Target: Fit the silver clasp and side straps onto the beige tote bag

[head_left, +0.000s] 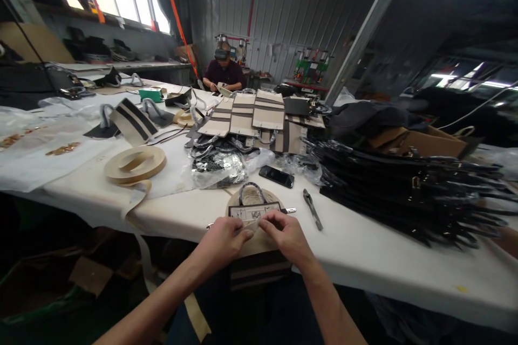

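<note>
A beige handbag piece with dark stripes [261, 269] lies at the table's front edge and hangs down over it. Its top carries a dark-edged band with a metal clasp plate [256, 215] and a wrapped handle [245, 188]. Over the piece, my left hand [224, 238] has its thumb and fingers pinched at a small pale strip [251, 224]. My right hand [285, 233] pinches the other end of this strip, close to the clasp plate. What exactly the strip is cannot be made out. A roll of beige tape [135, 164] lies to the left, its tail hanging off the table.
A phone [277, 176] and a pair of dark snips or tweezers [313, 209] lie beyond my right hand. Striped bag pieces [243, 110] are piled ahead. Black straps or bags [388, 183] are stacked at right. A co-worker [225, 70] sits across the table [174, 210].
</note>
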Action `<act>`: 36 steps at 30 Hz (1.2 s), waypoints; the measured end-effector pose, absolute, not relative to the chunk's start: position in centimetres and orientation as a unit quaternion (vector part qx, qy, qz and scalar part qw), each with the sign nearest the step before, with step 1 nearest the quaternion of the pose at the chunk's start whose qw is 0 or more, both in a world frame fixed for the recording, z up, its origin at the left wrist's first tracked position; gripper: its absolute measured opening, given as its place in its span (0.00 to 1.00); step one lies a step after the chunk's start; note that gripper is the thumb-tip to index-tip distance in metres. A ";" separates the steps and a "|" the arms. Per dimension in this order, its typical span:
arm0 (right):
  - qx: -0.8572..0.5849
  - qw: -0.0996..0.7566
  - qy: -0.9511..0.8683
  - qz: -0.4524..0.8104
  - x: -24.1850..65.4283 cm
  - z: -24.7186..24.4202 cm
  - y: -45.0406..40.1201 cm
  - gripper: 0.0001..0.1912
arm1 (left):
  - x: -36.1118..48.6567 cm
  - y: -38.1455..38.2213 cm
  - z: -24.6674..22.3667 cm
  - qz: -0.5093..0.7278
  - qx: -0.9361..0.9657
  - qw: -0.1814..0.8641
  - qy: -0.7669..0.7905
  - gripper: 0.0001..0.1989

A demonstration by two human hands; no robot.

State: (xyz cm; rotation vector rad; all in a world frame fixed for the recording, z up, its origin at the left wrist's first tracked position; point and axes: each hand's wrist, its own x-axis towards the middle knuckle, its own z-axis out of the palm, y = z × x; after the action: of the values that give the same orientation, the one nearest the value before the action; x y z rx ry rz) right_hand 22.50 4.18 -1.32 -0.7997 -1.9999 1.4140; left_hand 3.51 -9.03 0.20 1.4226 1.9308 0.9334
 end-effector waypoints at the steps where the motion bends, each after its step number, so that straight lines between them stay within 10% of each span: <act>1: -0.300 0.281 -0.749 0.519 22.5 -1.2 4.1 0.17 | 3.4 -9.1 0.2 0.346 0.526 0.287 0.722 0.21; 36: -0.392 0.311 -0.838 0.216 19.2 -3.8 4.8 0.12 | 0.6 -4.4 0.0 0.279 0.475 0.254 0.795 0.14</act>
State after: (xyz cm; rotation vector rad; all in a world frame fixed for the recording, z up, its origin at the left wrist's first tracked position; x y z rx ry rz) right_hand 19.25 4.82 -3.81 -1.0345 -2.2132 0.5708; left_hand 0.56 -4.36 0.03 1.2892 2.1603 0.7573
